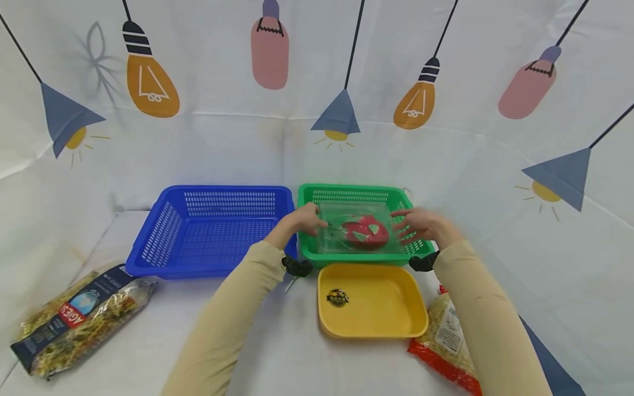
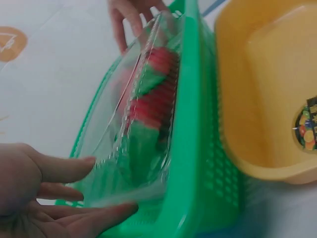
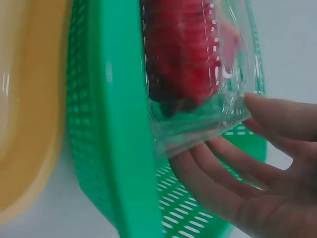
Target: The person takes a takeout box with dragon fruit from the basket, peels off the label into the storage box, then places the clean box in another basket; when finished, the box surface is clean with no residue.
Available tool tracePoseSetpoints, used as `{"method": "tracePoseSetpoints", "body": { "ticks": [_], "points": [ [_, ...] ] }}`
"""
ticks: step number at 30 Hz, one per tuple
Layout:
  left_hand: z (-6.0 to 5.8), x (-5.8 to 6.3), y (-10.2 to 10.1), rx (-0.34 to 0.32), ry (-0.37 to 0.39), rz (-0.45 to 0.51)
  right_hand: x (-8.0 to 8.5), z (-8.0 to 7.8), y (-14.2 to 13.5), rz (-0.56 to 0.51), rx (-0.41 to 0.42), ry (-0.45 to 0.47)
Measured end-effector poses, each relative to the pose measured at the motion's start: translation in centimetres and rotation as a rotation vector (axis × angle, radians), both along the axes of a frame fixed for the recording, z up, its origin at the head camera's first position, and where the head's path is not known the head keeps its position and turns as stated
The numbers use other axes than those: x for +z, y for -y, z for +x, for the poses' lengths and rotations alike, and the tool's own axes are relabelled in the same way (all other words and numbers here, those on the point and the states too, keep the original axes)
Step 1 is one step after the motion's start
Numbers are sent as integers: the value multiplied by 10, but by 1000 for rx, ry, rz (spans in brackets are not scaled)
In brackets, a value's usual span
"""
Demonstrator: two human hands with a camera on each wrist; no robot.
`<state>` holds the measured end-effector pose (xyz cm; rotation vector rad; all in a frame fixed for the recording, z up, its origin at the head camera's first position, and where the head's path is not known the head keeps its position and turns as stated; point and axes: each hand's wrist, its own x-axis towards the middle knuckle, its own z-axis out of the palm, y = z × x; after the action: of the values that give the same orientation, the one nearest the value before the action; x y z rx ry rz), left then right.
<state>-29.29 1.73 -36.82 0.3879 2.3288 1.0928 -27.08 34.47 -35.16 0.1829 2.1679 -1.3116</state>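
A clear plastic clamshell box (image 1: 329,234) lies within the green basket (image 1: 356,259). Inside the box is a red fruit with green parts (image 1: 366,231), resembling a dragon fruit. My left hand (image 1: 303,219) is at the box's left end; in the left wrist view its thumb and fingers (image 2: 64,171) are spread around that end. At the opposite end is my right hand (image 1: 421,224), fingers loosely extended. The right wrist view has its thumb beside the lid's edge and its fingertips (image 3: 185,163) right at the box's end, partly hidden behind the plastic.
A blue basket (image 1: 213,272) stands left of the green one. In front of the green basket is a yellow tray (image 1: 373,330). A pasta bag (image 1: 81,319) lies at far left, and another bag with a red end (image 1: 448,335) lies partly under the right sleeve.
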Motion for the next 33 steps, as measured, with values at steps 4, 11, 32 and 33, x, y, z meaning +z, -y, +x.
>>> {"method": "tracePoseSetpoints", "body": {
  "ticks": [4,11,32,33],
  "points": [
    [2,-4,-7,-25,-37,-112,-6,2,4,29,8,4],
    [-1,-5,-9,0,-29,-173,-10,-3,10,34,12,20],
    [-4,-16,-30,33,-114,-279,-17,-9,13,144,48,-82],
    [-3,-16,-30,36,-123,-277,-16,-9,14,151,50,-86]
  ]
}}
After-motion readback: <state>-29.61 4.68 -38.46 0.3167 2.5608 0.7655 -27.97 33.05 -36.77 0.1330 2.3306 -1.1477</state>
